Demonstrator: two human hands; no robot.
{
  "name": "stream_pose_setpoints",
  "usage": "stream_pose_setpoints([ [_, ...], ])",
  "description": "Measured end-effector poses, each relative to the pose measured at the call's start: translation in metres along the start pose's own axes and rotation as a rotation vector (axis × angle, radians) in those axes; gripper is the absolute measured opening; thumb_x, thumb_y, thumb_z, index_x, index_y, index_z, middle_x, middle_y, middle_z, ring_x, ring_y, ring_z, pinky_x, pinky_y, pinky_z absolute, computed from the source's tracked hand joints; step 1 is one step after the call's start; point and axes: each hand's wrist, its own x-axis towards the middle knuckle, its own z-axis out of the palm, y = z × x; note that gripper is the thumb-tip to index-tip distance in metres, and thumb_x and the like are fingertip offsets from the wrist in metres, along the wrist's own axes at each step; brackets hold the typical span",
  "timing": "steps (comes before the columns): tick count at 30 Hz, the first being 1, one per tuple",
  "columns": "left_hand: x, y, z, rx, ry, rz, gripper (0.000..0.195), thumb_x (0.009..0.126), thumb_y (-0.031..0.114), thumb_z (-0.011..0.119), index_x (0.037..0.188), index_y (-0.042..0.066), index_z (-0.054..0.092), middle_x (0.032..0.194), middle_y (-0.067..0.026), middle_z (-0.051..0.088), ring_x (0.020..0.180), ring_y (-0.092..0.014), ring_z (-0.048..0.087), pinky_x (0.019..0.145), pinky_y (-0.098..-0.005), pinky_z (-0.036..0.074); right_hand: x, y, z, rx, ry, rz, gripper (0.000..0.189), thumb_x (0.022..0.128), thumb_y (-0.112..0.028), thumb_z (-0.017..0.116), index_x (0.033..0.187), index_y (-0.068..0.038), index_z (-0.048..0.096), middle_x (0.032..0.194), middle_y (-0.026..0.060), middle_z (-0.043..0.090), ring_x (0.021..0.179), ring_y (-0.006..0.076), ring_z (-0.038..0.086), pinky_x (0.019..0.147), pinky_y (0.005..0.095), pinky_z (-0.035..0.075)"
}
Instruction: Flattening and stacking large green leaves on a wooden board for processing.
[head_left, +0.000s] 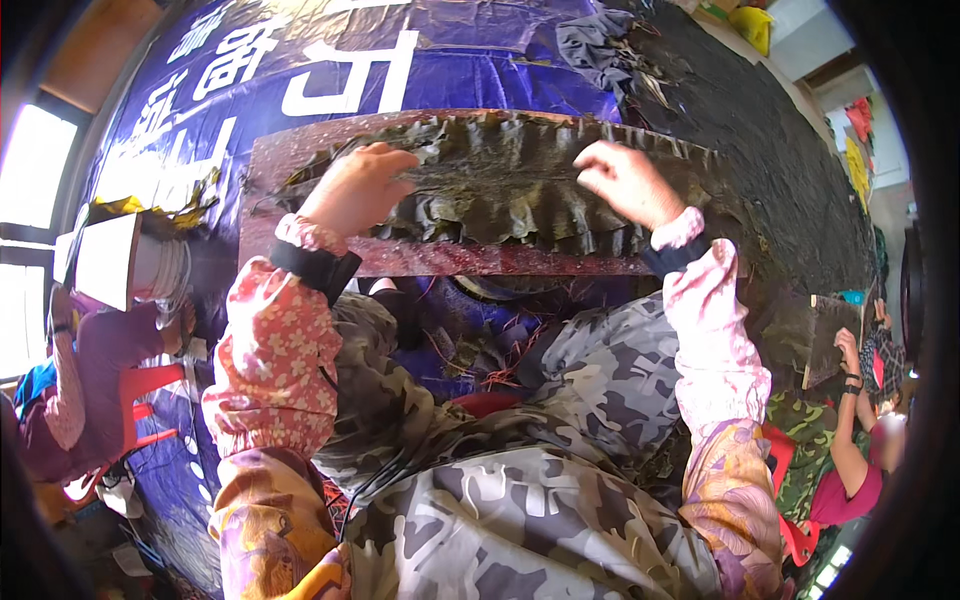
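A long strip of dark green-brown kelp (495, 176) with ruffled edges lies spread across a reddish wooden board (450, 259) in front of my knees. Over its left part hangs my left hand (360, 187), thumb and fingers apart and bent. My right hand (630, 184) is above the right part of the strip, its fingers curved toward the middle and the thumb parted from them. I see nothing held in either hand. Whether the fingertips touch the kelp I cannot tell.
Beyond the board lies a blue plastic sheet (480, 82) bearing white writing. Dark kelp (780, 187) covers the ground at the right, and a grey cloth (592, 45) lies at the back. People sit on both sides, the right one beside another board (821, 345). Red strings (517, 352) lie below.
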Motion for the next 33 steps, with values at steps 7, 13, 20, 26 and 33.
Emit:
stream_pose_setpoints([
  [7, -0.012, 0.019, 0.027, 0.222, -0.254, -0.122, 0.059, 0.078, 0.019, 0.068, 0.132, 0.013, 0.046, 0.138, -0.0138, 0.038, 0.128, -0.035, 0.037, 0.099, -0.047, 0.04, -0.004, -0.009, 0.053, -0.137, -0.22, -0.153, 0.044, 0.082, -0.017, 0.067, 0.121, -0.007, 0.049, 0.07, 0.0058, 0.054, 0.064, 0.0191, 0.054, 0.062, 0.0346, 0.045],
  [13, -0.019, 0.008, 0.024, 0.18, -0.157, -0.035, 0.054, 0.076, 0.014, 0.067, 0.127, 0.01, 0.05, 0.133, -0.0143, 0.043, 0.124, -0.034, 0.041, 0.096, -0.0439, 0.042, 0.004, -0.037, 0.046, -0.205, -0.257, -0.032, 0.032, 0.079, -0.017, 0.069, 0.108, -0.007, 0.057, 0.071, 0.0091, 0.059, 0.069, 0.0251, 0.06, 0.066, 0.0374, 0.048],
  [20, -0.01, 0.008, 0.024, -0.048, -0.134, 0.126, 0.028, 0.076, 0.01, 0.065, 0.103, 0.008, 0.061, 0.103, -0.0114, 0.056, 0.103, -0.032, 0.052, 0.089, -0.0416, 0.044, 0.006, -0.079, 0.081, -0.122, -0.153, -0.378, 0.031, 0.071, -0.016, 0.076, 0.089, -0.005, 0.053, 0.086, 0.0087, 0.055, 0.08, 0.0256, 0.06, 0.071, 0.0358, 0.049],
  [26, -0.007, 0.011, 0.034, 0.025, -0.115, 0.106, 0.018, 0.079, 0.014, 0.065, 0.097, 0.011, 0.062, 0.098, -0.0105, 0.056, 0.1, -0.033, 0.053, 0.087, -0.0419, 0.044, 0.009, -0.067, 0.093, -0.245, -0.222, -0.384, 0.021, 0.077, -0.016, 0.069, 0.088, -0.005, 0.056, 0.087, 0.0105, 0.055, 0.087, 0.0306, 0.059, 0.075, 0.0394, 0.049],
  [33, -0.002, -0.003, 0.04, -0.008, -0.177, 0.067, 0.013, 0.083, 0.012, 0.058, 0.093, 0.015, 0.065, 0.101, -0.0106, 0.059, 0.104, -0.033, 0.055, 0.087, -0.0431, 0.045, 0.023, -0.053, 0.09, 0.109, -0.261, -0.225, 0.014, 0.085, -0.017, 0.062, 0.091, -0.004, 0.062, 0.084, 0.013, 0.063, 0.08, 0.0287, 0.063, 0.074, 0.0378, 0.049],
])
